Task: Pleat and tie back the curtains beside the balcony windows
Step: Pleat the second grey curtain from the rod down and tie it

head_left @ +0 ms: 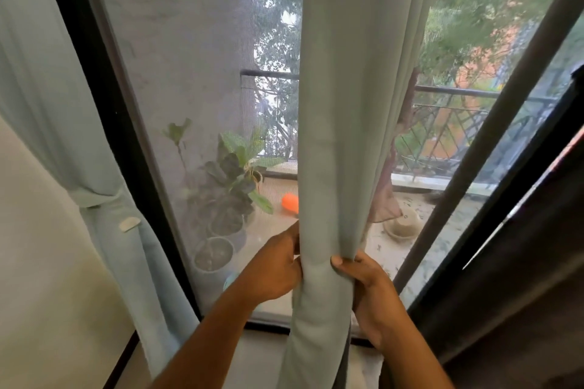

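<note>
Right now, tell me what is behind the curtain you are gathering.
Behind the gathered curtain lies the balcony: its railing passes behind the cloth, and an orange object shows only partly at its left edge. The floor directly behind the cloth is covered, so nothing there can be told.

curtain (331, 123): pale green-grey cloth, matt, smooth weave, soft folds
left curtain (63, 123): the same matt cloth, with a band of it round the gather
screen (189, 73): fine grey mesh, matt, half see-through
frame (104, 123): dark, smooth, dull sheen
railing (474, 95): dark metal, matt
pots (213, 254): dull grey, worn-looking; material unclear
orange thing (290, 201): looks plastic, bright, smooth
wall (41, 262): painted, matt, off-white
balcony floor (392, 246): pale, rough, speckled
</note>
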